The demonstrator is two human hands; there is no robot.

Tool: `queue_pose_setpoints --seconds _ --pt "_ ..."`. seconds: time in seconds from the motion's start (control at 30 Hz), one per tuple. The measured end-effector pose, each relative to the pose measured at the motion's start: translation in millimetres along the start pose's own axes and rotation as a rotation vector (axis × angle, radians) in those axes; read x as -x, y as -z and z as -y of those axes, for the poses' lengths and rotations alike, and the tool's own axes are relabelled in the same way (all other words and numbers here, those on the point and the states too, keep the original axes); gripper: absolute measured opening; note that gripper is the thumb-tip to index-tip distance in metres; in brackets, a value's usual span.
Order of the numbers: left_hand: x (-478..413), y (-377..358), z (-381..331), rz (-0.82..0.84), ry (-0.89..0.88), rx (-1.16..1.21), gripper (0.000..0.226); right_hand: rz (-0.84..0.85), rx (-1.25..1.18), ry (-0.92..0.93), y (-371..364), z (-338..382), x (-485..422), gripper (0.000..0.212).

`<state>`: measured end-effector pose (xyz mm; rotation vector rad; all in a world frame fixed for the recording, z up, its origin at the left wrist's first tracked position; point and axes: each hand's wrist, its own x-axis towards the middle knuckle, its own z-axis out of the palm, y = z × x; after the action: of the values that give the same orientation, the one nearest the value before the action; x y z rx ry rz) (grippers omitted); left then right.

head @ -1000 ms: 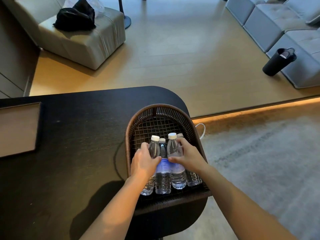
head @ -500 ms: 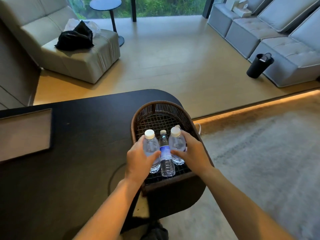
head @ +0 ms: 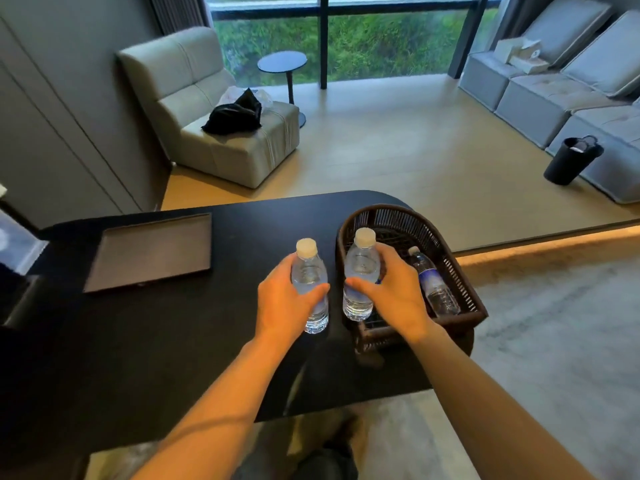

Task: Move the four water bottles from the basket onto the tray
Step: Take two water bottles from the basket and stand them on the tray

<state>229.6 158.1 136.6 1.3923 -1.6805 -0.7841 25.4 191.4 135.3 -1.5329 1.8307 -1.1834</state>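
A second ago both hands were down among four bottles packed in the basket (head: 464,271); now each hand has one up and clear of the pack. Left hand (head: 282,303) wrapped around a clear bottle (head: 309,277), fingers closed on its middle, held upright over the dark table (head: 173,341) just left of the basket rim. Right hand (head: 394,296) closed the same way on a second clear bottle (head: 360,271), upright, above the basket's near-left corner. Judgement: first pair lifted out, carry to the tray (head: 149,252) starting; tray sits well apart to the far left, nothing on it yet. One bottle with blue label (head: 431,280) lies on its side in the basket, right of the right hand; the fourth is hidden, probably behind the hand, cannot confirm. Held bottles: clear ribbed plastic, white caps, filled with water, no label seen on this side. Basket is dark woven wicker, open-sided, at the table's right end.
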Motion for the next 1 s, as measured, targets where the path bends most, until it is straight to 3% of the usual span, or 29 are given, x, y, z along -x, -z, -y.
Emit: queue_pose_setpoints --seconds 0.47,0.7,1.0 --pt "-5 162 119 -0.173 0.323 0.001 0.058 0.284 -0.06 -0.004 -192 86 -22 0.069" --pt "-66 240 194 -0.277 0.329 -0.079 0.057 0.37 -0.039 -0.065 -312 122 -73 0.069" --pt "-190 323 303 -0.285 0.285 -0.121 0.053 0.371 -0.002 -0.106 -465 172 -161 0.064"
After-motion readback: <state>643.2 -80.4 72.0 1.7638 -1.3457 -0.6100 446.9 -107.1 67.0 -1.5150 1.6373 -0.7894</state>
